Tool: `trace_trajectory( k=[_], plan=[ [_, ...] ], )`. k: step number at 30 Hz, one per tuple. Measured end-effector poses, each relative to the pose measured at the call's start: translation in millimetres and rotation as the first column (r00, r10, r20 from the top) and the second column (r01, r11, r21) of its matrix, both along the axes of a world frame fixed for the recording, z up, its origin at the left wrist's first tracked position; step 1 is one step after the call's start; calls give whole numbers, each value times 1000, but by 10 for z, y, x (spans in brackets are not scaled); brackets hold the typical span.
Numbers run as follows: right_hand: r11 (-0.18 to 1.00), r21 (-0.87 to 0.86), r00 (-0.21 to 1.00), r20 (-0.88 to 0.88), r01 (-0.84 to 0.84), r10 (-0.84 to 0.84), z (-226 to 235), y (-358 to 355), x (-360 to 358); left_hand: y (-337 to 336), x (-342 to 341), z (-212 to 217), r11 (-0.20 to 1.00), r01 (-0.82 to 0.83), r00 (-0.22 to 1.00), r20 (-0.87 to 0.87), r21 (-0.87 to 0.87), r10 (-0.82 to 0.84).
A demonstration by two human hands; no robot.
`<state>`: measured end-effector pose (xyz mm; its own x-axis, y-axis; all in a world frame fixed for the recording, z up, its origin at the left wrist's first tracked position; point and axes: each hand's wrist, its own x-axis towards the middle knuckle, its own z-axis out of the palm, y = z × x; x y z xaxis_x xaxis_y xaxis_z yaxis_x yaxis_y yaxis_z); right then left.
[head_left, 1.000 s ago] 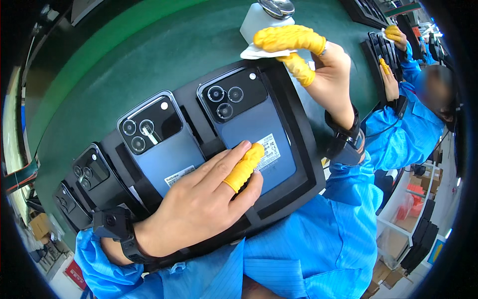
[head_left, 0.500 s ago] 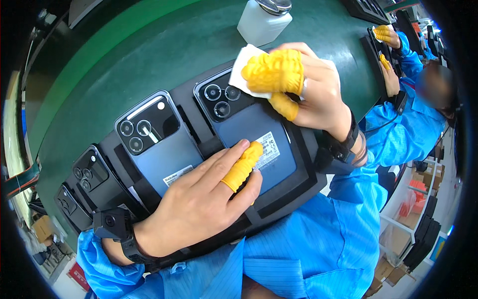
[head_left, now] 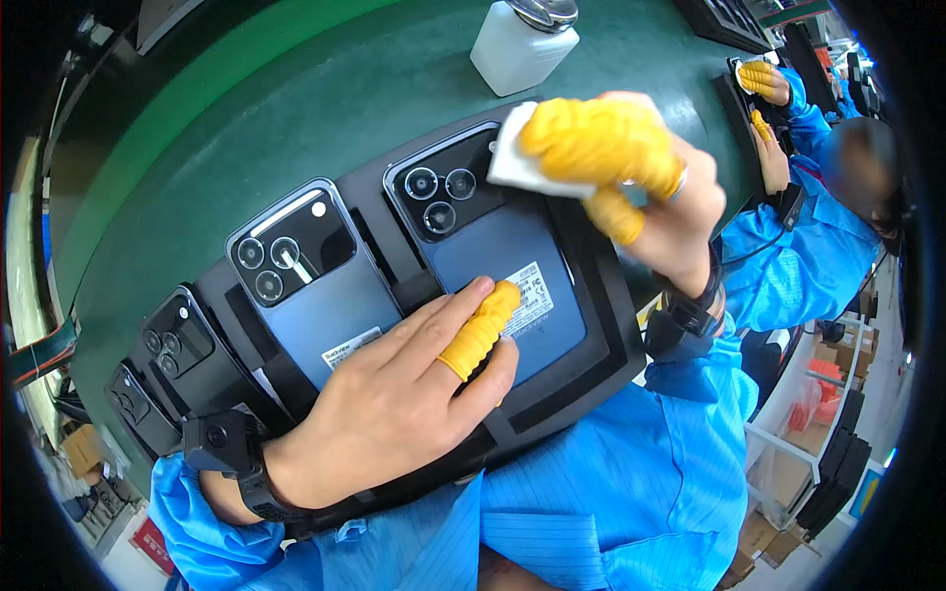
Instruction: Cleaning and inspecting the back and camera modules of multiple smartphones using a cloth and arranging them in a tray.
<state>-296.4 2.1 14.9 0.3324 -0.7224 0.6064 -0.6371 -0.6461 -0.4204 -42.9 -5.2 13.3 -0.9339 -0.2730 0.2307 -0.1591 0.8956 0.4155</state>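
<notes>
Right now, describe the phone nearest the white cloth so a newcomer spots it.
On the green table lies a black tray. Find the rightmost phone in it, a blue one. Only this one has a yellow finger cot of the left hand over its back.

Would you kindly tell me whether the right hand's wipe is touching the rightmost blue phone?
Cannot tell: in the head view, the wipe overlaps that blue phone, but blur and the overhead angle hide any contact or gap.
</notes>
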Motion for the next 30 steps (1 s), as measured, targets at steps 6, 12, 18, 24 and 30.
trace_trajectory(
  k=[6,12,18,24,30],
  plan=[
    [960,56,958,-67,-276,279,-157,-38,-27,-7,-48,-15,999,33,999,1,-24,-33],
    [983,105,988,-23,-150,153,-97,-57,-263,-13,-37,5,999,20,1000,22,-42,-19],
    [993,51,977,176,111,-118,-110,-129,-158,8,-53,4,998,38,999,16,-54,-37],
    [992,-31,990,-74,-123,120,-155,-238,61,10,-77,17,996,53,998,37,-65,-50],
    [1000,14,993,-116,-7,8,-115,-76,-180,9,-77,7,998,35,999,38,-58,-33]
  ],
)
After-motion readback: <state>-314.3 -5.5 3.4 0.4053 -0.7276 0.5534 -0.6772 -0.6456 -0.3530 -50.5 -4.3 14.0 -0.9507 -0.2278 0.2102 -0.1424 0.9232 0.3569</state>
